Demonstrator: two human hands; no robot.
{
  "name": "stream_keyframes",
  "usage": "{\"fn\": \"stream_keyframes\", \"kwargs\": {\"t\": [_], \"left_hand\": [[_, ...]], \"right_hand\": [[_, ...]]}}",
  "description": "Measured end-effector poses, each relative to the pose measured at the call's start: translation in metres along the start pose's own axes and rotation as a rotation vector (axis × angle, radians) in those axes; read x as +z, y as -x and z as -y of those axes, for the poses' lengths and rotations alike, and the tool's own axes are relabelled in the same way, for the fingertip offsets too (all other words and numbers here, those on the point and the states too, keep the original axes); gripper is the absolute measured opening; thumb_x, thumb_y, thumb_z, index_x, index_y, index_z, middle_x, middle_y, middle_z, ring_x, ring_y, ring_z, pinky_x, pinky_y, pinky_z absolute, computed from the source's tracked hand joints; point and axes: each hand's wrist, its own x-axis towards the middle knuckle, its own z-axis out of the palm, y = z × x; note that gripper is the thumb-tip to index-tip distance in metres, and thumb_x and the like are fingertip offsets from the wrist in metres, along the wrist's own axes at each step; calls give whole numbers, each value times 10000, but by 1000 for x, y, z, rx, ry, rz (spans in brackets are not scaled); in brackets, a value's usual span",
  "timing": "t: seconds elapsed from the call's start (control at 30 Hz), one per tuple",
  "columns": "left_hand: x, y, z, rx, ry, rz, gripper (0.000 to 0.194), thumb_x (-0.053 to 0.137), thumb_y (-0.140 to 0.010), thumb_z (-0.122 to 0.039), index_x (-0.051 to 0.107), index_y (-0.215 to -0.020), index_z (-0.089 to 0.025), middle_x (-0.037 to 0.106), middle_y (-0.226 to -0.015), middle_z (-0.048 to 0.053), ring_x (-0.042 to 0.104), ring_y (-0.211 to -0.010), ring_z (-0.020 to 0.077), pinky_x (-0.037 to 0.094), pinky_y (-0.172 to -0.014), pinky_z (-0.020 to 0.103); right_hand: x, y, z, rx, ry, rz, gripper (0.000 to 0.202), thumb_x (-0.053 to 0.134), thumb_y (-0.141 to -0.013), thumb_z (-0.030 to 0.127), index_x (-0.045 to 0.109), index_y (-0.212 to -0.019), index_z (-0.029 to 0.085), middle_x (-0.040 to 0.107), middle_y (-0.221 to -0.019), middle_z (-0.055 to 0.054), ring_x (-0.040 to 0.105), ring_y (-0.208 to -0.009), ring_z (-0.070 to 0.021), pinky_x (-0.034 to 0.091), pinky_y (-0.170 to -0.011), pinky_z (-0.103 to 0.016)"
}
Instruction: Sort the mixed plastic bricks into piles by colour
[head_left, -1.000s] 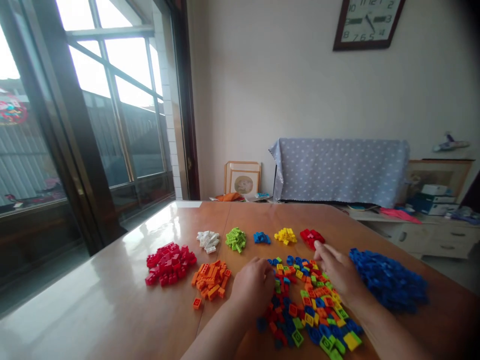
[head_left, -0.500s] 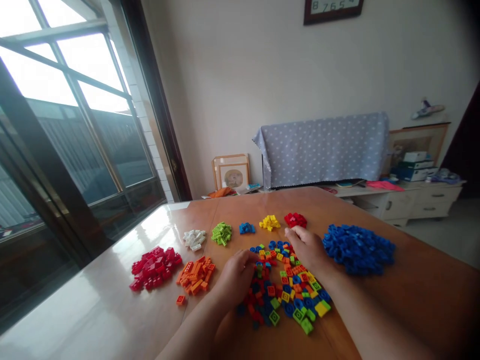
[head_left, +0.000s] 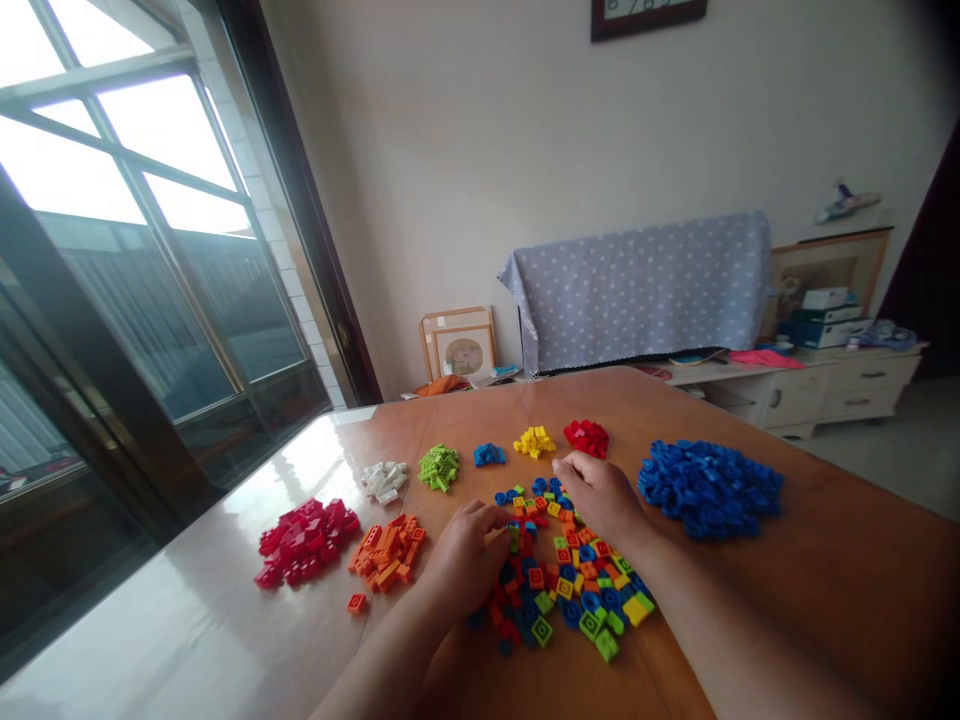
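Observation:
A mixed heap of small building bricks [head_left: 564, 588] in red, orange, yellow, green and blue, with round blue pieces among them, lies between my hands. My left hand [head_left: 466, 560] rests at the heap's left edge, fingers curled down over the bricks; what they grip, if anything, is hidden. Above the heap's far right side is my right hand [head_left: 600, 492], closed, thumb and forefinger together; I cannot make out a piece in it. Just beyond it sit a small red brick pile [head_left: 586, 438] and a yellow brick pile [head_left: 534, 442].
Sorted piles ring the heap: blue bricks [head_left: 709, 488] at right, a few blue pieces [head_left: 489, 455], lime bricks [head_left: 438, 468], white bricks [head_left: 385, 481], orange bricks [head_left: 387, 552] and crimson bricks [head_left: 306, 542]. One orange brick [head_left: 356, 604] lies apart on the wooden table [head_left: 217, 610].
My right hand has shifted slightly left, from near the red pile toward the yellow one. My left hand stays at the heap's left edge. The view has turned a little.

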Motion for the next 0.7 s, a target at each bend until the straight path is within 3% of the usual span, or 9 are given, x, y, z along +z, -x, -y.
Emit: {"fn": "stream_keyframes", "kwargs": {"t": [0.13, 0.47, 0.7], "left_hand": [[5, 1, -5, 24, -82, -8, 221, 550, -872, -267, 700, -1035, -265, 634, -1009, 46, 578, -988, 210, 442, -849, 294], [12, -1, -2, 0, -111, -51, 48, 598, -831, -231, 643, -836, -218, 629, -913, 37, 563, -906, 196, 423, -788, 281], [-1, -3, 13, -48, -99, -189, 108, 550, -881, -280, 635, -881, -213, 655, -911, 31, 587, -868, 175, 428, -757, 270]], "right_hand": [[0, -1, 2, 25, 4, -8, 367, 458, -918, 444, 490, -637, 210, 486, -544, 31, 463, -546, -138, 287, -537, -244], [6, 1, 1, 30, -17, -20, 406, 446, -927, 486, 469, -626, 214, 495, -514, 30, 478, -539, -143, 274, -531, -246], [-1, -2, 7, 13, 3, -72, 384, 429, -944, 463, 512, -664, 215, 547, -543, 22, 491, -537, -140, 249, -538, -255]]}}
